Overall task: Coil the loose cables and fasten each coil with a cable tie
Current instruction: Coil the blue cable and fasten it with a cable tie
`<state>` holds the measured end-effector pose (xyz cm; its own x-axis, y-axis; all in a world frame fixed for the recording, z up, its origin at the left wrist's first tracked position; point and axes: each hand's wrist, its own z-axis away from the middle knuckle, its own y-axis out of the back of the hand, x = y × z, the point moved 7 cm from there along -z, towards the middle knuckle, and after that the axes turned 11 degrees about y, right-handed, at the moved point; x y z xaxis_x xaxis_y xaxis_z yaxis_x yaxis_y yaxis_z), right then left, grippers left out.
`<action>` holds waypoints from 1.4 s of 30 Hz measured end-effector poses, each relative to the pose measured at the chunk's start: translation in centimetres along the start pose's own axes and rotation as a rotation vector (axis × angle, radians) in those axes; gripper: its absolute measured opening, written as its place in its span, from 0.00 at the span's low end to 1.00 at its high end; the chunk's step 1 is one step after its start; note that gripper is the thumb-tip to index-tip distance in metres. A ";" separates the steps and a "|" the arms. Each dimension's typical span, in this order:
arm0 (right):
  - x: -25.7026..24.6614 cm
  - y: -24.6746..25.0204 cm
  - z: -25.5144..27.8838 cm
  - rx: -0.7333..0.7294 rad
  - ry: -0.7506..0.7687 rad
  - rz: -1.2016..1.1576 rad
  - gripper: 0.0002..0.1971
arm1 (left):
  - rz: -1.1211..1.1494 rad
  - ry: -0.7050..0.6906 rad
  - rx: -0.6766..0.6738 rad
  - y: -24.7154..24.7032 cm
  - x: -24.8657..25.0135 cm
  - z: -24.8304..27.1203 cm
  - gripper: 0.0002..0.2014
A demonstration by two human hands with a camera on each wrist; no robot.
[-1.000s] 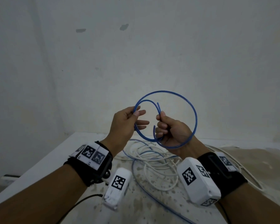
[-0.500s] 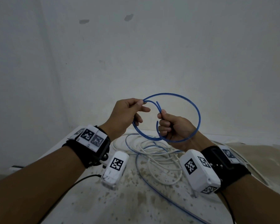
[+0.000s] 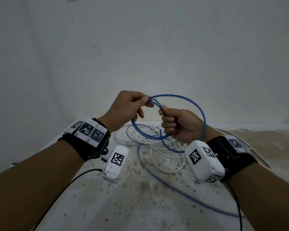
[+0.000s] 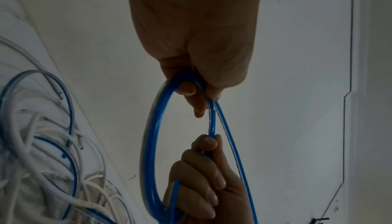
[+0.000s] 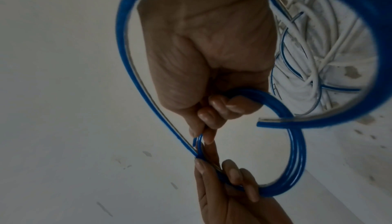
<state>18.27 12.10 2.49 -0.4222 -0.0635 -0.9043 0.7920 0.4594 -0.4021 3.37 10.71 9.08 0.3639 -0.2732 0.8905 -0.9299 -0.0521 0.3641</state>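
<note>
Both hands up in the air over the table (image 3: 90, 205), working the blue cable (image 3: 202, 114).

Left hand (image 3: 123, 109): thumb and forefinger pinched on two blue strands at the top of the loop; the left wrist view shows the strands (image 4: 212, 118) coming out just below the fingertips. Other fingers loosely curled, with a blue loop passing round the middle fingers in the right wrist view (image 5: 295, 165).

Right hand (image 3: 182, 125): closed fist round the cable. Thumb tip clamps the strands against the forefinger just across from the left fingertips; the two pinches are near each other but not touching. The lower arc of the coil passes through the bottom of the fist. One big turn swings out past the back of the right hand and wrist and comes round to the left pinch. A cut blue end (image 5: 259, 124) sticks out free beside the right knuckles.

From below the right fist the rest of the blue cable drops to the table and trails off toward the near right edge.

Under and behind both hands: a loose tangle of white cable (image 3: 157, 147) on the table, with more blue loops mixed in. Table surface is stained and speckled. Plain wall (image 3: 140, 47) beyond the fingers.
</note>
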 end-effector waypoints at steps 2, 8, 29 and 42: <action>0.0 0.0 0.1 -0.015 -0.010 0.004 0.11 | -0.014 0.039 -0.032 -0.3 0.0 -0.1 0.11; 0.0 -0.1 0.5 -0.038 -0.019 0.007 0.10 | 0.028 0.224 -0.090 -1.0 -0.3 0.0 0.13; -0.3 1.5 0.7 0.081 -0.014 -0.120 0.30 | -0.013 -0.009 0.128 -0.3 1.4 -0.1 0.09; -3.1 1.4 1.0 0.019 0.297 0.590 0.11 | -0.027 0.036 0.196 0.3 1.4 -0.3 0.10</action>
<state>21.16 12.08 4.60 -0.0167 0.4428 -0.8965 0.9342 0.3264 0.1439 3.59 10.65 10.50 0.3870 -0.2346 0.8917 -0.9111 -0.2461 0.3306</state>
